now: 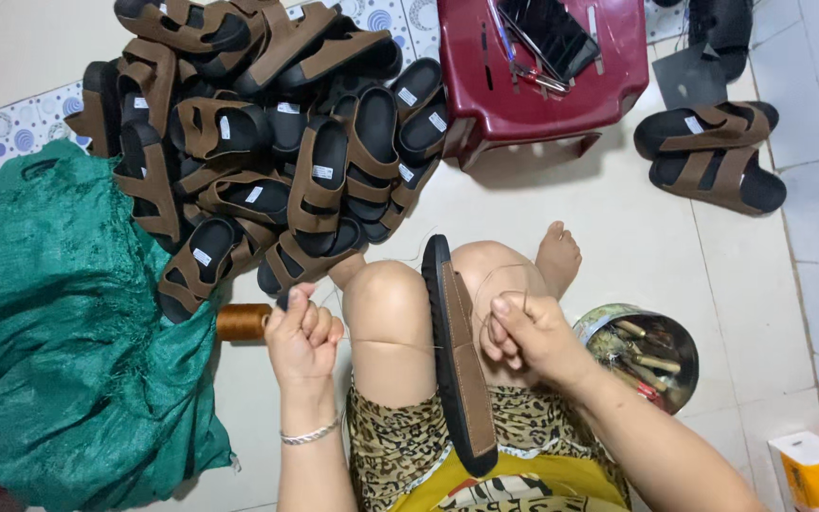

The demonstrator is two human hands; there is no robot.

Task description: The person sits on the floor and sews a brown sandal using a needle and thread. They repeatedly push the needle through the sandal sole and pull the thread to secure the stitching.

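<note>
A black-soled sandal with brown straps (455, 351) stands on edge between my knees. My left hand (303, 337) is closed in a fist to the left of my left knee, pulling a thin thread (386, 344) taut toward the sandal. My right hand (528, 332) sits just right of the sandal, fingers pinched on the thread, which loops above it. A spool of brown thread (243, 322) lies on the floor beside my left hand.
A large heap of brown-and-black sandals (258, 142) fills the upper left. A green woven sack (59, 332) lies at left. A red plastic stool (542, 66) stands ahead, a finished pair (713, 152) at right, a tin of tools (646, 351) by my right hand.
</note>
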